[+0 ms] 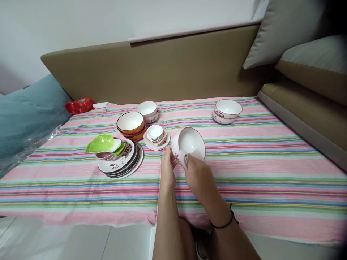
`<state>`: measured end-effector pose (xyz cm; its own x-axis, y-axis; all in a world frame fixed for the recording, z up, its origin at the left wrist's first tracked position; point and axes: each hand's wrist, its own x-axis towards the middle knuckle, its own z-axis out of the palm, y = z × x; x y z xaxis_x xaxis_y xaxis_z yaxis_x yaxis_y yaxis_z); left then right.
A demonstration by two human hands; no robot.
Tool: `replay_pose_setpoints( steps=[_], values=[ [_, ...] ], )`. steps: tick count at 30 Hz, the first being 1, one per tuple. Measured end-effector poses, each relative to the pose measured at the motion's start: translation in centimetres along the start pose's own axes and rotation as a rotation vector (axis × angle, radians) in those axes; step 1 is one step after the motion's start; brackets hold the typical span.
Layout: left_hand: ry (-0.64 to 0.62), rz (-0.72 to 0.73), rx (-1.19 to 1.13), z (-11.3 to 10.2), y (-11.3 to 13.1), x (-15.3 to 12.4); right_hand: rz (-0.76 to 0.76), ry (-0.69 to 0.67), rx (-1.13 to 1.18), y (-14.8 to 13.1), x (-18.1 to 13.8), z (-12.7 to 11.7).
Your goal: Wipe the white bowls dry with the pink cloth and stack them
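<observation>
Bowl [193,140] tilts between left hand [167,169] and right hand [200,177].

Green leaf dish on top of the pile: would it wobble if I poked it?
The green leaf dish could tip or slide, because one end juts past the plates below. It looks stiff, holding its wavy shape, and its shine suggests it may be slippery.

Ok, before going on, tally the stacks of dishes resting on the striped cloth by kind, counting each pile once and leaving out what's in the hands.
Orange bowl stack: 1
White bowl stacks: 2
Small white dish stack: 1
Plate stack: 1
Total: 5
</observation>
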<state>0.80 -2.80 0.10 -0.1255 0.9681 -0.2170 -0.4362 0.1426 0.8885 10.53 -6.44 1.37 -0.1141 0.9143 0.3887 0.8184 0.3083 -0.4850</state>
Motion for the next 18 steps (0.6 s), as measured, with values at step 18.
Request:
replay_pose_setpoints(
  steps=[18],
  values=[
    [-0.101,-0.097,-0.341,2.0,0.4,0.6,-0.148,-0.011,0.204,-0.9,-1.0,-0.3]
  ],
)
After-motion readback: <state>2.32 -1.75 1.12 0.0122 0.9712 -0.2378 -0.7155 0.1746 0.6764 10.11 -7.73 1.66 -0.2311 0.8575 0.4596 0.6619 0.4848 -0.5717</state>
